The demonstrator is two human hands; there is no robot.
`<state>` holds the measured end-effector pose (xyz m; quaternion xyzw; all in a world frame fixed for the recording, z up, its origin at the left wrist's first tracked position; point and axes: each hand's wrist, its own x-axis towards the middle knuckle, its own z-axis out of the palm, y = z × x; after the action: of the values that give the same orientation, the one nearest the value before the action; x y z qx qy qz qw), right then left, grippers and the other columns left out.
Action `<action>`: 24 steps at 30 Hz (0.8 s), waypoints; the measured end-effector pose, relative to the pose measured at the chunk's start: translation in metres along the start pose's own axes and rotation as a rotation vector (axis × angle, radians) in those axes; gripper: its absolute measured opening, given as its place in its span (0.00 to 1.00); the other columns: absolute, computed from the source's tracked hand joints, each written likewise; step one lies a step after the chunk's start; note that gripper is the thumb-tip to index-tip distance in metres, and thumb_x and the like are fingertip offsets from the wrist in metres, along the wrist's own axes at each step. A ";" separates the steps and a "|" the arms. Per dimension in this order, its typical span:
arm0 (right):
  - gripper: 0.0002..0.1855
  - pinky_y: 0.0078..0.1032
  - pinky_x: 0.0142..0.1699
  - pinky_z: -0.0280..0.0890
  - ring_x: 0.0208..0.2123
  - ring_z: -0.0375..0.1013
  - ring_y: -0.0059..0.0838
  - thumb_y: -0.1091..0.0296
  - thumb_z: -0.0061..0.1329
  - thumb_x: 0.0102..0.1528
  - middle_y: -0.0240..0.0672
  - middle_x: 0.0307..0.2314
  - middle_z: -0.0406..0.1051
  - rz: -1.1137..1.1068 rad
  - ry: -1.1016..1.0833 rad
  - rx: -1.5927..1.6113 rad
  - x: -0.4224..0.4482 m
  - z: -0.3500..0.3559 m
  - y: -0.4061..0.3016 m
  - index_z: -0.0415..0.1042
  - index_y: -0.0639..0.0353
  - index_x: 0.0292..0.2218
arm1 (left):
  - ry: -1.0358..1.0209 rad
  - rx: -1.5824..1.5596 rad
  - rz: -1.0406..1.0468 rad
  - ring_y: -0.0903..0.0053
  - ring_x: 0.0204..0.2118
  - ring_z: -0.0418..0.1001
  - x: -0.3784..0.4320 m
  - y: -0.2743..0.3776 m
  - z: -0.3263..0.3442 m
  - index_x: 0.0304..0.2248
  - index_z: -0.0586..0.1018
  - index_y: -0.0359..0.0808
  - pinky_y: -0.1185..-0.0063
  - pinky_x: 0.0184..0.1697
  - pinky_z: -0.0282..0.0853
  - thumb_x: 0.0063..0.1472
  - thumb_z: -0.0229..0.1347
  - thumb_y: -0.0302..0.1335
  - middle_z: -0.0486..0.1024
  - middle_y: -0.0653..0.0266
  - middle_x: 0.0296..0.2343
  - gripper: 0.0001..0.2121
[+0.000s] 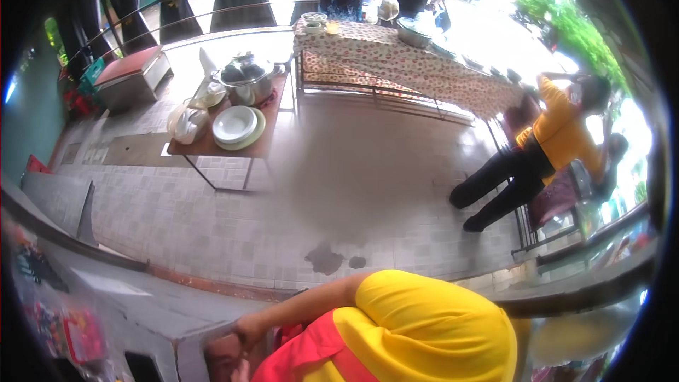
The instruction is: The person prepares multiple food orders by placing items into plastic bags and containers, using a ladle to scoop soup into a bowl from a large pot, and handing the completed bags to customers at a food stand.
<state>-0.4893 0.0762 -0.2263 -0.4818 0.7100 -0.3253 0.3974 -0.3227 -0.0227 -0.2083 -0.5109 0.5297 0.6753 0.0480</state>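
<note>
At the bottom, my right arm, in a yellow sleeve, reaches left beside the red apron (313,342). My right hand (251,329) is at the edge of a brown box or drawer-like recess (222,351) in the grey counter (154,318). Its fingers point down and are partly hidden, so whether they grip anything cannot be told. Just below, part of my left hand (242,371) shows at the bottom edge, with most of it cut off. A dark flat object (142,366) lies on the counter to the left.
A brown table (249,143) bears stacked plates (234,124), a steel pot (250,85) and a bagged container (186,123). Beyond runs a cloth-covered table (360,42), with two people behind it. Another person (562,127) stands at right. Wet patches (324,258) mark the tiled floor.
</note>
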 end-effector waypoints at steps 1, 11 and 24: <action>0.24 0.37 0.38 0.65 0.33 0.71 0.44 0.47 0.55 0.39 0.47 0.29 0.72 0.017 0.021 0.025 0.002 -0.007 0.028 0.74 0.60 0.28 | -0.010 0.073 -0.020 0.66 0.45 0.68 0.007 0.005 0.013 0.44 0.71 0.35 0.74 0.48 0.62 0.57 0.48 0.43 0.70 0.57 0.43 0.22; 0.18 0.36 0.41 0.66 0.36 0.72 0.41 0.55 0.48 0.44 0.44 0.32 0.73 1.165 0.458 0.156 -0.246 -0.136 0.440 0.75 0.55 0.34 | -0.272 0.812 0.002 0.64 0.43 0.70 0.088 0.067 0.200 0.42 0.72 0.36 0.74 0.45 0.63 0.56 0.48 0.40 0.72 0.54 0.40 0.19; 0.13 0.29 0.28 0.69 0.18 0.73 0.30 0.60 0.45 0.45 0.39 0.15 0.72 1.633 1.060 0.632 -0.585 -0.039 0.545 0.74 0.59 0.19 | -0.960 1.671 0.999 0.54 0.36 0.71 0.112 0.128 0.645 0.36 0.73 0.34 0.66 0.40 0.66 0.53 0.49 0.30 0.74 0.47 0.30 0.12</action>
<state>-0.6271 0.8071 -0.5213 0.4816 0.7877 -0.2989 0.2415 -0.8655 0.3610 -0.2600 0.2742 0.8962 0.1738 0.3025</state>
